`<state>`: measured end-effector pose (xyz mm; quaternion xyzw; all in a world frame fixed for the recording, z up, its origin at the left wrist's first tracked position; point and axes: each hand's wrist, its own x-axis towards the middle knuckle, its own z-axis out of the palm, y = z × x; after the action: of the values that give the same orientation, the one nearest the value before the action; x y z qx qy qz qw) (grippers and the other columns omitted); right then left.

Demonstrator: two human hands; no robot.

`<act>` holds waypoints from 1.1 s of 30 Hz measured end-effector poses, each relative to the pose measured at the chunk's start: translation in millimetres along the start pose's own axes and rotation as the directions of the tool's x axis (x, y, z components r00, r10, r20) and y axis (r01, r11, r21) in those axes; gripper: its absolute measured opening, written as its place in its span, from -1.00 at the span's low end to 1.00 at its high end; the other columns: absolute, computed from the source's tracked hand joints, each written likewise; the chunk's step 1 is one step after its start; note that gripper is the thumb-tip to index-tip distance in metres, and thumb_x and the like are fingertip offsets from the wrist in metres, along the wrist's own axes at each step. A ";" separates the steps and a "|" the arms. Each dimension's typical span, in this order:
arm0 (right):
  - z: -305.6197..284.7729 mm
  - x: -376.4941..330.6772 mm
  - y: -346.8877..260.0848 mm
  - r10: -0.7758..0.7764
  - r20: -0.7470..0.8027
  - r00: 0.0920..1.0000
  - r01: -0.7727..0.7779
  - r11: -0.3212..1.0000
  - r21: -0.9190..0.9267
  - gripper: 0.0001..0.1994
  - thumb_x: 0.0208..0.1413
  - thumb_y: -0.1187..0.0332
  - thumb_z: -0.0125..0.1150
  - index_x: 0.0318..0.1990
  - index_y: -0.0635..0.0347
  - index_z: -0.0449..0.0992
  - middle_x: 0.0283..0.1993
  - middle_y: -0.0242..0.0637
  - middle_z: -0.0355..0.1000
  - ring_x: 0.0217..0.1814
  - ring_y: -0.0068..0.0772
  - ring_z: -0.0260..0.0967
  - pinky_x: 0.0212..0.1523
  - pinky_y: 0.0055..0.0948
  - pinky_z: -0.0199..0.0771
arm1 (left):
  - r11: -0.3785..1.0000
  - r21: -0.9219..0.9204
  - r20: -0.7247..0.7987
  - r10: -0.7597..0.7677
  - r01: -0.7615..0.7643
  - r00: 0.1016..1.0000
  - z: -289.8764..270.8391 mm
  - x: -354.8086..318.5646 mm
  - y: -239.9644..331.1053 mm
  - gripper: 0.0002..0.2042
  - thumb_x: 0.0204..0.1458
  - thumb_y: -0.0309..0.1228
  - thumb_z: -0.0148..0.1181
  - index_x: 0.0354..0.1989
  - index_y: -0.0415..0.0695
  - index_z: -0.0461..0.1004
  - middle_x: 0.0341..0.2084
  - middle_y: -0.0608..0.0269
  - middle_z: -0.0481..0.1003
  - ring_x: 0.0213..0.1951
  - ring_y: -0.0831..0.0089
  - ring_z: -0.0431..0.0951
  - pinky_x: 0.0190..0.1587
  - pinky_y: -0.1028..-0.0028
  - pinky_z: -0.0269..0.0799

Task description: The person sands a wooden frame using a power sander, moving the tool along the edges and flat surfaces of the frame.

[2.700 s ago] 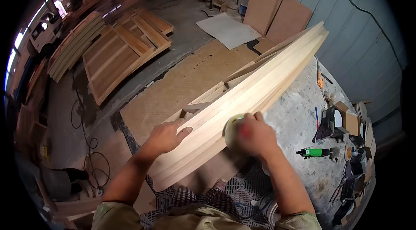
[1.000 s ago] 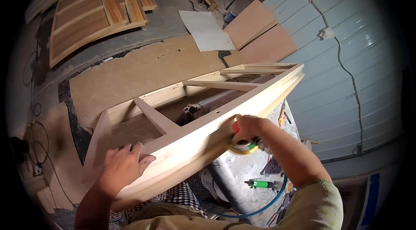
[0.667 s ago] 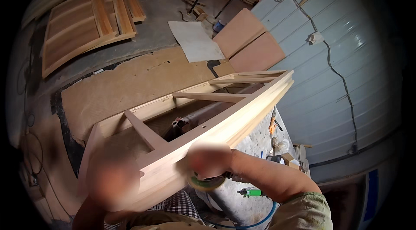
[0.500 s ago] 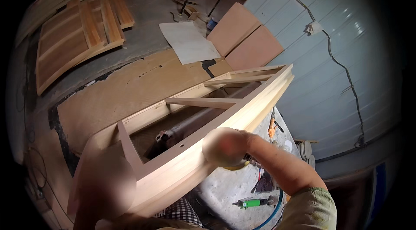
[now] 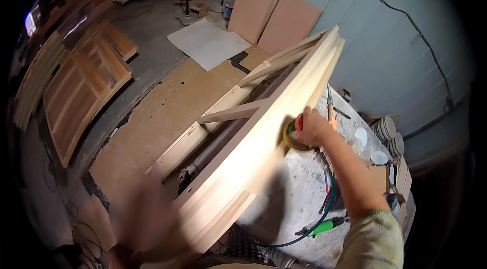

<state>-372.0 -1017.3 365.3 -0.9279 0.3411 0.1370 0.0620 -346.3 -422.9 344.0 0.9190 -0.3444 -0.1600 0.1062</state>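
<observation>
A long pale wooden frame with crossbars stretches from lower left to far right, tilted on its edge beside the worktable. My right hand grips a round sander with a red top and yellow rim. The sander sits against the frame's right-hand side face, its pad partly hidden. My left hand is at the frame's near-left end, so smeared that its fingers do not show. A dark blue hose curves over the table below my right forearm.
On the stained worktable lie a green-bodied tool and an orange-handled tool. White tubs stand at its right edge. Pinkish panels lean on the wall. Slatted wooden panels lie at left, and cardboard covers the floor.
My right hand and the sander have moved farther away and rightward along the frame's side face. The view has turned, so the frame appears steeper. My left hand remains at the near end.
</observation>
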 end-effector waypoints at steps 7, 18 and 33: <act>91.0 -201.3 -100.5 -0.524 -0.265 0.809 0.585 0.762 0.279 -0.41 -0.07 0.16 0.29 0.09 0.26 0.27 -0.05 0.04 0.29 -0.29 0.05 0.46 -0.33 -0.16 0.54 | 0.969 -0.245 0.144 -0.006 0.041 0.990 -2.5 73.0 38.8 -0.58 0.01 -0.24 0.20 -0.01 -0.24 0.39 -0.13 -0.01 0.45 -0.09 0.16 0.46 -0.06 0.20 0.37; 111.6 -200.5 -118.6 -0.267 -0.423 0.866 0.458 0.762 0.457 -0.44 -0.17 0.26 0.32 0.06 0.12 0.32 -0.15 -0.03 0.32 -0.30 0.07 0.45 -0.33 -0.12 0.53 | 0.918 -0.386 0.146 0.159 -0.092 0.976 19.5 179.1 84.6 -0.43 0.19 -0.19 -0.11 0.24 -0.41 0.13 0.20 -0.28 0.20 0.28 -0.01 0.17 0.31 0.29 0.06; 155.3 -239.8 -122.0 0.039 -0.362 0.931 0.272 0.586 0.763 -0.38 -0.20 0.16 0.43 0.03 0.15 0.31 -0.11 -0.04 0.30 -0.12 0.09 0.38 -0.14 -0.12 0.48 | 0.902 -0.424 0.204 0.187 -0.086 0.961 9.8 228.4 130.1 -0.40 0.26 -0.14 -0.17 0.28 -0.43 0.06 0.24 -0.28 0.17 0.31 0.04 0.15 0.33 0.35 -0.02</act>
<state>-500.6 -744.5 290.8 -0.8292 0.3086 -0.1985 0.4216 -265.3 -672.4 324.2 0.8232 -0.3773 -0.3306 0.2659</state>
